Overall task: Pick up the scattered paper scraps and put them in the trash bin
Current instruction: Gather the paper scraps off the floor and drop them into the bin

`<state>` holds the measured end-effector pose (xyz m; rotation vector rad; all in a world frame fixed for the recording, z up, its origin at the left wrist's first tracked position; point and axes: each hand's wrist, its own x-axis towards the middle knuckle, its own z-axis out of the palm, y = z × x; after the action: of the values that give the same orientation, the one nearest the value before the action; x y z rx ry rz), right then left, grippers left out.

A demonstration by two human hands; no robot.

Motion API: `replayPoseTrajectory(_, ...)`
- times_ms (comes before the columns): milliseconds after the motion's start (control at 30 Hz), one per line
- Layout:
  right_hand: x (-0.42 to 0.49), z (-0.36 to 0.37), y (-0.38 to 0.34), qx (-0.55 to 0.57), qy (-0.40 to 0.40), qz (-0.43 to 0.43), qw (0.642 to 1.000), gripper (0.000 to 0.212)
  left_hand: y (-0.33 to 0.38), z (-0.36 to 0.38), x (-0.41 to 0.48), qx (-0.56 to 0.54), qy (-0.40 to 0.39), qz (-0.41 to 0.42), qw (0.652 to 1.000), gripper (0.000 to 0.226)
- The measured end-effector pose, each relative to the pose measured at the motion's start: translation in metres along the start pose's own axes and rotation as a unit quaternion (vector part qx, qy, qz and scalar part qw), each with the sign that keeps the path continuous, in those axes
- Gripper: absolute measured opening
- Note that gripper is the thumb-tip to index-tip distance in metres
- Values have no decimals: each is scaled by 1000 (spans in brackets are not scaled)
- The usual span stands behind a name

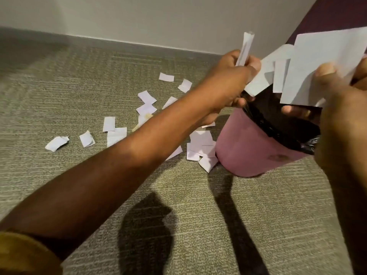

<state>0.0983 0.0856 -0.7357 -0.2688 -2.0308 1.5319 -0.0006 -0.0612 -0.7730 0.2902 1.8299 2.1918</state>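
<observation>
A pink trash bin (pixel 244 151) with a black liner (pixel 278 120) stands on the carpet at the right. My left hand (pixel 228 80) reaches over its rim and grips a folded paper strip (pixel 245 48) that sticks upward. My right hand (pixel 341 108) is close to the camera above the bin and pinches several white paper scraps (pixel 321 66) fanned out over the opening. Several more white scraps (pixel 147 100) lie scattered on the carpet left of the bin, some right against its base (pixel 202 143).
Grey-green carpet (pixel 79 86) covers the floor up to a white wall (pixel 158 20) with a baseboard at the back. A dark purple wall panel (pixel 337 14) rises behind the bin. Shadows of my arms fall on the carpet in front.
</observation>
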Motion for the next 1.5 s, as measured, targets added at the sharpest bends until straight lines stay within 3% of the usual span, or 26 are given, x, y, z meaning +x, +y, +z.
replayPoseTrajectory(200, 46, -31, 18, 57, -7, 193, 980, 27, 11, 46, 17, 141, -38, -28, 989, 6)
replayPoseTrajectory(333, 57, -41, 30, 47, -11, 226, 973, 26, 10, 59, 22, 138, -51, -39, 988, 28)
replayPoseTrajectory(467, 58, -46, 38, 44, -31, 222, 973, 28, 6, 62, 25, 118, -53, -38, 991, 39)
replayPoseTrajectory(600, 58, -49, 42, 49, -26, 207, 977, 30, 2, 57, 29, 113, -34, -33, 992, 20)
replayPoseTrajectory(867, 44, -43, 40, 58, -44, 165, 984, 14, -16, 0, 19, 86, 21, -20, 996, 16)
replayPoseTrajectory(1067, 15, -15, 38, 79, -109, 140, 981, 12, -52, -64, 10, 128, 85, -67, 986, 9)
replayPoseTrajectory(1300, -20, 27, 56, 90, -183, 121, 971, 14, -142, -125, -8, 312, 96, -157, 932, 12)
replayPoseTrajectory(1500, -45, 55, 115, 46, -196, 178, 963, 9, -213, -145, -21, 552, -36, -105, 827, 80)
